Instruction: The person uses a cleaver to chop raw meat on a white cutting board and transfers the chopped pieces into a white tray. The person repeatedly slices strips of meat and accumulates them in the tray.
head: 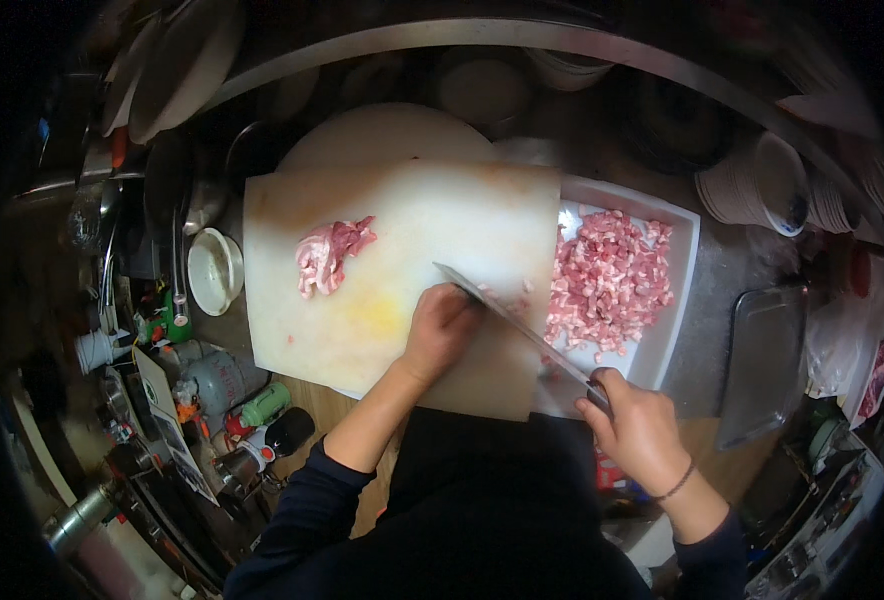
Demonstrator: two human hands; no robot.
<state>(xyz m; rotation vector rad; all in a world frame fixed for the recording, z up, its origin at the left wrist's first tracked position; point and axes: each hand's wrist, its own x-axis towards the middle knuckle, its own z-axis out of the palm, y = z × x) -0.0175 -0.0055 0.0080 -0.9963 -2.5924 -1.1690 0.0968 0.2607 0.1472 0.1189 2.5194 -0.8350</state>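
Note:
My right hand (637,424) grips the handle of a long kitchen knife (528,334), its blade slanting up and left over a white cutting board (412,225). Close against the blade's left side is my left hand (445,326), its fingers curled down towards the board. Whether anything is under those fingers is hidden. A few small bits of meat (526,286) lie just right of the blade. On the left part of the board sits a folded piece of raw, fatty meat (329,259). Diced raw meat (614,277) fills much of a white plastic tray (678,300) at the board's right edge.
A white bowl (215,271) stands left of the board, and a round board (389,135) lies behind it. Stacked bowls (757,180) and a dark metal tray (764,360) are at right. Gas canisters (265,405) stand lower left. A metal shelf edge (487,31) crosses the top.

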